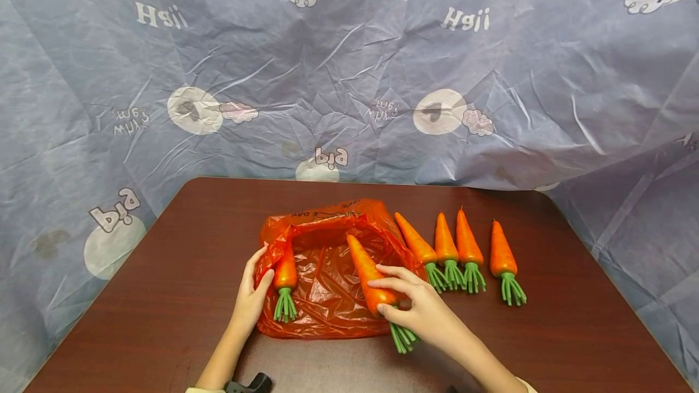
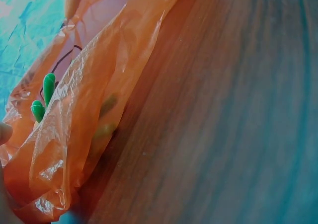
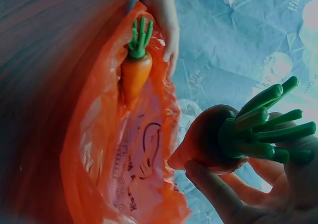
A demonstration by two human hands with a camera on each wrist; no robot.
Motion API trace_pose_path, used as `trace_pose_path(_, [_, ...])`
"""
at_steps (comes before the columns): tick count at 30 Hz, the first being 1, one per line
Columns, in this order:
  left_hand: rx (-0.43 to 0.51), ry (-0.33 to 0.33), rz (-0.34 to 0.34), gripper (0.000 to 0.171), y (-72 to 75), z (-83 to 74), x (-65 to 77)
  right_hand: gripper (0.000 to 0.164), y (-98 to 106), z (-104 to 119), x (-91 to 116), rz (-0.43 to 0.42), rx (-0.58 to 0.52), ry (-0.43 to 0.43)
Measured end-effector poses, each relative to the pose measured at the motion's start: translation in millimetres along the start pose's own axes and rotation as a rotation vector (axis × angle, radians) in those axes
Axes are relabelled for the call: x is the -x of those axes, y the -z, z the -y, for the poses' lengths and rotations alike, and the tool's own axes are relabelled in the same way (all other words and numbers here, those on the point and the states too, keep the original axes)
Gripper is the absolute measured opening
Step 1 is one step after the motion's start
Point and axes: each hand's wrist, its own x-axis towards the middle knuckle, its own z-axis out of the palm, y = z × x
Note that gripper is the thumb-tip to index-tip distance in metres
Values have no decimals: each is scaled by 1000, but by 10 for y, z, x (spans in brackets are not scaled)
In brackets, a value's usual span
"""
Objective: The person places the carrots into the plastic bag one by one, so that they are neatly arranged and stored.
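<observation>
Right hand: The right hand [image 1: 412, 302] has hold of 1 big carrot [image 1: 364, 272] near its fat end. The thumb is on 1 side and the fingers are on the other, bent a little.
Carrot in the hand: It is tilted over the bag. Its thin tip points at the bag's mouth, and its green top sticks out toward the person. I cannot tell if it touches the bag.
Left hand: The left hand [image 1: 252, 293] holds the bag's left side, with the plastic between thumb and fingers. The bag hides how far the fingers bend.
Bag: The thin red bag [image 1: 322, 284] lies on the brown table [image 1: 147, 296], its mouth wide and facing the person. It has dark letters at the back.
Carrot in the bag: 1 small carrot [image 1: 285, 272] lies inside on the left, near the left thumb, its green top toward the person.
Carrots on the table: 4 more carrots [image 1: 468, 244] lie right of the bag, tips pointing away. 3 are close together, and 1 is a bit apart.
Behind: A blue cloth [image 1: 338, 77] with pictures and words hangs there.
</observation>
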Motion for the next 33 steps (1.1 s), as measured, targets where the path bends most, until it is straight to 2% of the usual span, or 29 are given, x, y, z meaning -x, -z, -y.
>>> trace_pose_path(12, [4, -10, 6, 48, 6, 8, -4, 29, -241, 29, -193, 60, -113, -36])
trace_pose_path(23, [5, -1, 6, 48, 2, 4, -2, 31, -492, 81, -446, 119, -87, -84])
trace_pose_path(33, [-7, 15, 11, 48, 9, -3, 5, 32, -792, 54, -592, 57, -85, -152])
